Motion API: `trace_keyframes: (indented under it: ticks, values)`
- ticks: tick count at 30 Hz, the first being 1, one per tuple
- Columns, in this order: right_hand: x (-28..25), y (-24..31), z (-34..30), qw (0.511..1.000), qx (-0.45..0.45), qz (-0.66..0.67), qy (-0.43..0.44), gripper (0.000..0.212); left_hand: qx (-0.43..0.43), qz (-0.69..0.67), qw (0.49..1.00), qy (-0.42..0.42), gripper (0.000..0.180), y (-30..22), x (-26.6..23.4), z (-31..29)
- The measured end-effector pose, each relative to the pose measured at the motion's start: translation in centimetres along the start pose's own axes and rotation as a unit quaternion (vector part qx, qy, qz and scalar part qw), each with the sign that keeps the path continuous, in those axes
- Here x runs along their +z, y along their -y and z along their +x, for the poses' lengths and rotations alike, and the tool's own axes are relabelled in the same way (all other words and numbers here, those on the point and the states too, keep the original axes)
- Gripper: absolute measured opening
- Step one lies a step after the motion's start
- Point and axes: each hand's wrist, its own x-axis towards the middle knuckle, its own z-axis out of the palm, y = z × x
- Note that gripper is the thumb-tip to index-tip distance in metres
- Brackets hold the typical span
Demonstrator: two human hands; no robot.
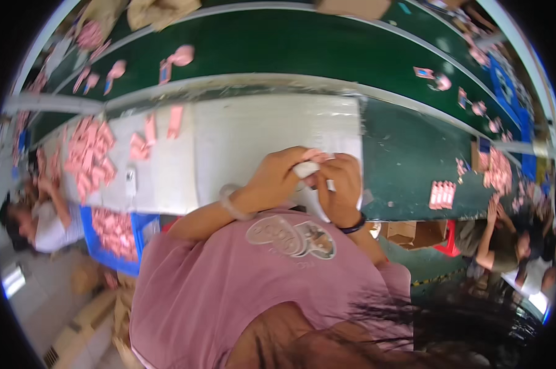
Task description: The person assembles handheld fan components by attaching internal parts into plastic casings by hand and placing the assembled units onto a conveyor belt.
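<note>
My left hand point(279, 174) and my right hand point(344, 184) meet over the right part of the white work surface, close to my chest. Both are closed, fingertips together, around a small pink piece point(316, 155) that they mostly hide. A rounded white patch point(306, 169) shows at my left thumb; whether it is a thumb cover or part of the piece I cannot tell. Another small white bit point(331, 185) shows at my right fingers. Loose pink plastic parts point(90, 150) lie heaped to the left, with a few single ones point(175, 121) nearer the middle.
A blue crate point(113, 264) full of pink parts stands at the left below table height. Beyond the table, a green conveyor belt point(259, 46) carries scattered pink pieces. Pink parts in a row point(442, 194) lie on the green tabletop at right. Other people work at both sides.
</note>
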Motion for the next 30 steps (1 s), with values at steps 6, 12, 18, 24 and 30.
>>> trace_keyframes:
  ticks: [6, 12, 18, 24, 30]
  values:
    - [1.5, -4.9, -2.3, 0.995, 0.104, 0.012, 0.004, 0.021, -0.155, -0.015, 0.984, 0.089, 0.031, 5.2, -1.2, 4.9]
    - [-0.5, -15.1, -4.1, 0.974, 0.220, 0.044, -0.027, 0.020, -0.193, -0.077, 0.978, -0.010, 0.044, 8.3, -2.4, 15.0]
    - [-5.2, -33.8, -2.7, 0.969, 0.165, -0.177, -0.050, 0.017, -0.193, -0.005, 0.974, -0.115, 0.043, 14.2, -9.7, 24.0]
    - [-7.4, -50.4, 2.5, 0.828, 0.111, -0.547, 0.059, 0.027, -0.033, 0.463, 0.823, -0.326, 0.033, 27.3, -32.6, 20.4]
    - [-10.1, -55.7, 4.0, 0.719, 0.071, -0.653, 0.228, 0.027, -0.058, 0.380, 0.840, -0.383, 0.037, 26.2, -27.4, 17.9]
